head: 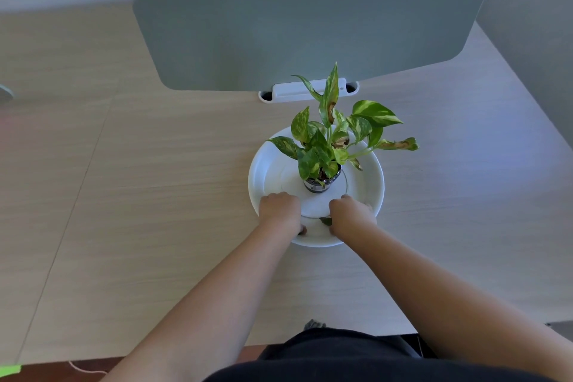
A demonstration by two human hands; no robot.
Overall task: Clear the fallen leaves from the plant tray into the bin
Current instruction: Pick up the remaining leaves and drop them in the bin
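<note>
A round white plant tray [268, 170] sits on the wooden desk, with a small potted green plant [322, 161] in its middle. Both hands rest on the near part of the tray. My left hand [279, 211] has its fingers curled down at the near left of the tray. My right hand [352, 214] is curled at the near right. A dark green fallen leaf [325, 221] lies on the tray between the hands, touching my right hand's thumb side. What the palms cover is hidden. No bin is in view.
A grey-green desk divider panel [310, 25] stands behind the plant on a white clamp [310, 91]. The light wooden desk [155, 195] spreads to the left and right. The desk's near edge runs just above my dark clothing.
</note>
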